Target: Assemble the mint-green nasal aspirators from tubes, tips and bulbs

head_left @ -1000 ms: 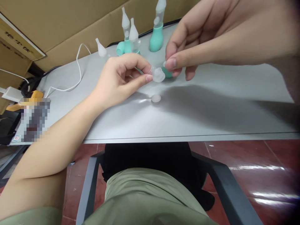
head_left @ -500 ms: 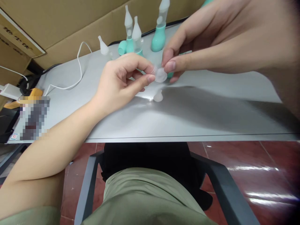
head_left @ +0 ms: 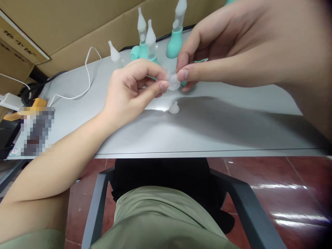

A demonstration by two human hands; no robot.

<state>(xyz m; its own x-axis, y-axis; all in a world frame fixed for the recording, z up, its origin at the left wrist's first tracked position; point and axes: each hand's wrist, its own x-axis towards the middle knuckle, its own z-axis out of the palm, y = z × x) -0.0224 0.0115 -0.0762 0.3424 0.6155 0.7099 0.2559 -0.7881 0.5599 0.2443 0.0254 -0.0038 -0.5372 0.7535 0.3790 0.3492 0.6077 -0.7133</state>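
Note:
My left hand point(head_left: 137, 88) pinches a small translucent plastic part point(head_left: 173, 83) between thumb and forefinger, above the table. My right hand point(head_left: 207, 58) meets it from the other side, thumb and forefinger closed on its upper edge. Whether this is one part or two fitted together, I cannot tell. Just below lies a small white nozzle tip point(head_left: 174, 108) on the table. A teal piece point(head_left: 183, 83) shows behind my right fingers, mostly hidden. Beyond my hands stand nasal aspirators with teal bulbs, one at the right point(head_left: 174, 43) and another point(head_left: 151, 39) partly behind my left hand.
The grey table point(head_left: 124, 141) ends in a straight front edge. At the back are a white nozzle point(head_left: 114, 52), a further aspirator point(head_left: 141, 33) and a cardboard wall point(head_left: 85, 24). A white cable point(head_left: 89, 74) curves across the left side, near a white plug point(head_left: 11, 102).
Both hands have shifted slightly left together with the translucent part. Their pinch on it looks the same.

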